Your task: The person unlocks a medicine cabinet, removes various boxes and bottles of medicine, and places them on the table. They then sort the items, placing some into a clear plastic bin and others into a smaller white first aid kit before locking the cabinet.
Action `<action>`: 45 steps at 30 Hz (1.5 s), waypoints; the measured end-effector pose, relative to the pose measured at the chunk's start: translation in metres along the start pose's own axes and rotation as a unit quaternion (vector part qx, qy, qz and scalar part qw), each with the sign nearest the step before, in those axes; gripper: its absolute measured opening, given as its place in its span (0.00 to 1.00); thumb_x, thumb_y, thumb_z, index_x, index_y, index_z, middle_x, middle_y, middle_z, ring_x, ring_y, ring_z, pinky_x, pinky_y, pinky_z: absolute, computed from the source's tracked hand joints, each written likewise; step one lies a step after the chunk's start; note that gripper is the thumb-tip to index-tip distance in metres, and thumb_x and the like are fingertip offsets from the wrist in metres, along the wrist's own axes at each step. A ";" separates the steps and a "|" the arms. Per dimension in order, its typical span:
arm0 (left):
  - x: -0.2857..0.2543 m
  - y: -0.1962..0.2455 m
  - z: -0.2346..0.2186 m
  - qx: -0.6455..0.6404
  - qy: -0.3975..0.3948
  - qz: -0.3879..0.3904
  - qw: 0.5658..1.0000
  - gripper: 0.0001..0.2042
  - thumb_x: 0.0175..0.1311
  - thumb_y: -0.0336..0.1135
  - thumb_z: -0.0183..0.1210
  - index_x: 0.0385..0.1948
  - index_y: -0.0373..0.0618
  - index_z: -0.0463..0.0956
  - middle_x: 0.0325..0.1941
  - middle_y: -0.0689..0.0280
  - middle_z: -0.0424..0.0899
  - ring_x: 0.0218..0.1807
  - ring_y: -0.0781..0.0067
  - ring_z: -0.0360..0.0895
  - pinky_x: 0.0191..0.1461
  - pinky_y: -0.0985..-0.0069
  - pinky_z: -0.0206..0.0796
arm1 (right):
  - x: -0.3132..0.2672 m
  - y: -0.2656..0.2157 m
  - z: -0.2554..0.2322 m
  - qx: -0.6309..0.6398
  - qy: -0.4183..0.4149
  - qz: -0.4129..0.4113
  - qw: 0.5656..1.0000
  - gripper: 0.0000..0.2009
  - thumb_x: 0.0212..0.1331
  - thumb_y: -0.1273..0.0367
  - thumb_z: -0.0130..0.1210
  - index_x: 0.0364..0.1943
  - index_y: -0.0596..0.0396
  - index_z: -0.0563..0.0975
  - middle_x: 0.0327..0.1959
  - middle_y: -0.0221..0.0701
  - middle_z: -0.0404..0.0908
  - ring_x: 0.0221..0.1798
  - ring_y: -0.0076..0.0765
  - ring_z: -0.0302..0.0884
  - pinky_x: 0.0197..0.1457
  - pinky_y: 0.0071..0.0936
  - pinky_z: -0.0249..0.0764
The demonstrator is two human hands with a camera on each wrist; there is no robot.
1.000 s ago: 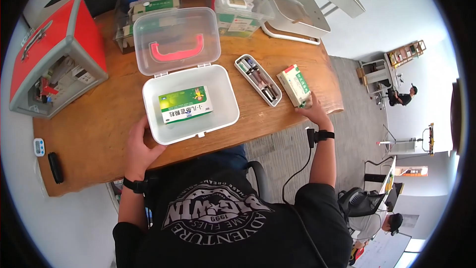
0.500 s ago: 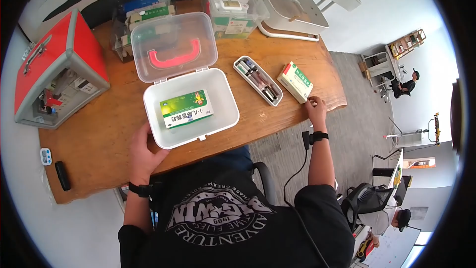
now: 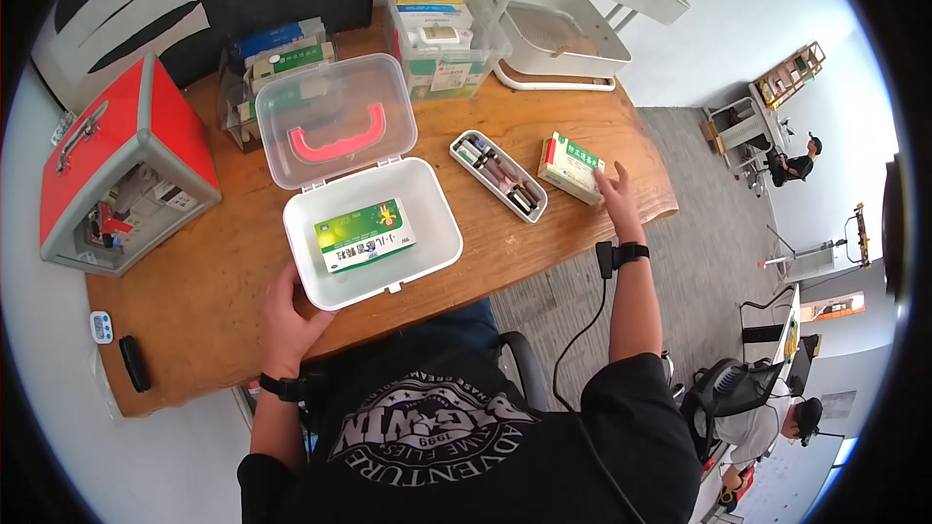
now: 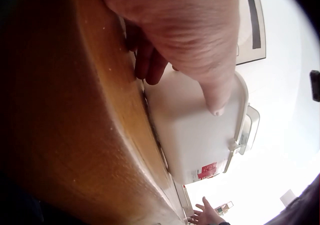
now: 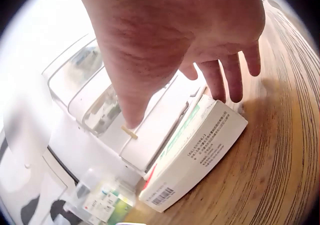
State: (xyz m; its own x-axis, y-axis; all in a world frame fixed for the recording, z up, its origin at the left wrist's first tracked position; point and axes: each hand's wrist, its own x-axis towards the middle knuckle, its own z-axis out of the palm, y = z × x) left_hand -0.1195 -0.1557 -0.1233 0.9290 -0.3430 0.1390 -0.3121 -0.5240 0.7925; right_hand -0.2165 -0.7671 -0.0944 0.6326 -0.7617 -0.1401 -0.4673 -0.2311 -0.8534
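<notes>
A white plastic storage box (image 3: 437, 262) stands with its clear lid (image 3: 335, 126) tipped back, showing a pink handle. Inside lies a green and white medicine carton (image 3: 361, 236). My left hand (image 3: 290, 322) rests at the box's near left corner, its thumb (image 4: 216, 97) extended along the white wall and its other fingers lower, by the tabletop. Over on the right, my right hand (image 3: 618, 199) is at the near end of a cream, green and red medicine carton (image 3: 571, 169). In the right wrist view its fingers reach down past the carton (image 5: 195, 157), thumb spread apart from them.
A white tray of markers (image 3: 464, 167) lies between the storage box and the right carton. Behind stand clear bins (image 3: 447, 68) of cartons and a white rack (image 3: 573, 78). At left are a red case (image 3: 165, 146), a small timer (image 3: 101, 327) and a black object (image 3: 134, 363).
My right hand drew back from the carton's near end, then came over its near right corner with fingers spread. My left hand stays at the storage box corner. The head view has shifted.
</notes>
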 end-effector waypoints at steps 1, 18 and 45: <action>0.000 0.000 0.000 -0.001 0.000 0.001 1.000 0.39 0.53 0.44 0.78 0.66 0.37 0.73 0.60 0.51 0.83 0.63 0.50 0.81 0.68 0.59 0.71 | 0.001 -0.004 0.002 -0.102 -0.013 -0.041 0.994 0.54 0.59 0.47 0.72 0.81 0.62 0.56 0.73 0.53 0.73 0.75 0.52 0.72 0.75 0.44 0.69; 0.003 0.004 0.000 0.010 0.027 0.025 0.999 0.37 0.48 0.44 0.79 0.63 0.44 0.77 0.48 0.56 0.88 0.51 0.51 0.83 0.58 0.57 0.75 | 0.011 0.000 -0.006 -0.324 -0.058 -0.202 0.922 0.51 0.39 0.59 0.82 0.72 0.58 0.67 0.68 0.50 0.69 0.72 0.59 0.69 0.74 0.47 0.70; 0.001 0.008 -0.004 -0.072 0.060 0.065 0.993 0.36 0.55 0.43 0.77 0.65 0.41 0.75 0.54 0.55 0.86 0.55 0.52 0.82 0.64 0.57 0.73 | -0.142 -0.171 0.135 -0.195 -0.099 -0.375 0.901 0.32 0.63 0.61 0.71 0.69 0.60 0.74 0.70 0.52 0.74 0.73 0.59 0.71 0.73 0.46 0.70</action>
State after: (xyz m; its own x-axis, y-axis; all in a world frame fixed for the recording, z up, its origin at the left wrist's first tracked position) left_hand -0.1203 -0.1574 -0.1148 0.9029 -0.2997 0.3082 -0.4064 -0.3611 0.8393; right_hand -0.1433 -0.5380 0.0036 0.9406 -0.1883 0.2825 -0.0189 -0.8599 -0.5102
